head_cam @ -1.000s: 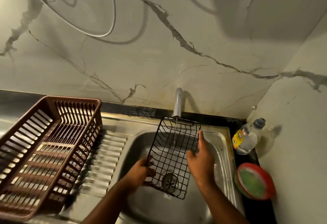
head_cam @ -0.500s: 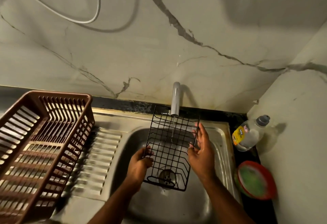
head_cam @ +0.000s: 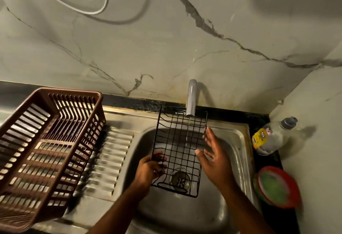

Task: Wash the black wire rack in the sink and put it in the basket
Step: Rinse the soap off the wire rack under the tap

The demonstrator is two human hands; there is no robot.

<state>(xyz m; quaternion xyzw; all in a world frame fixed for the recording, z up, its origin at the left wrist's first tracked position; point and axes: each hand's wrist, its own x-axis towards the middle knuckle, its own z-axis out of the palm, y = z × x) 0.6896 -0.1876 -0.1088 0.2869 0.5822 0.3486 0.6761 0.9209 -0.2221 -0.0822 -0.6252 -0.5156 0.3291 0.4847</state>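
Observation:
The black wire rack (head_cam: pixel 178 141) is held tilted over the steel sink (head_cam: pixel 235 152), its far end under the tap (head_cam: pixel 191 100), from which a thin stream of water runs. My left hand (head_cam: pixel 149 170) grips the rack's left edge near its lower corner. My right hand (head_cam: pixel 214 158) is at the rack's right side with fingers spread and straight, touching or just off the wires. The brown plastic basket (head_cam: pixel 44 141) stands on the left drainboard, tilted, with nothing in it.
A clear dish-soap bottle (head_cam: pixel 272 137) lies on the black counter right of the sink. In front of it sits a red dish with a green scrub pad (head_cam: pixel 277 187). The ribbed drainboard (head_cam: pixel 111 159) lies between basket and sink. The marble wall rises behind.
The rack has been raised and shifted so its top sits under the tap. My right hand has opened off the rack's right edge, fingers now spread. The left hand keeps its grip.

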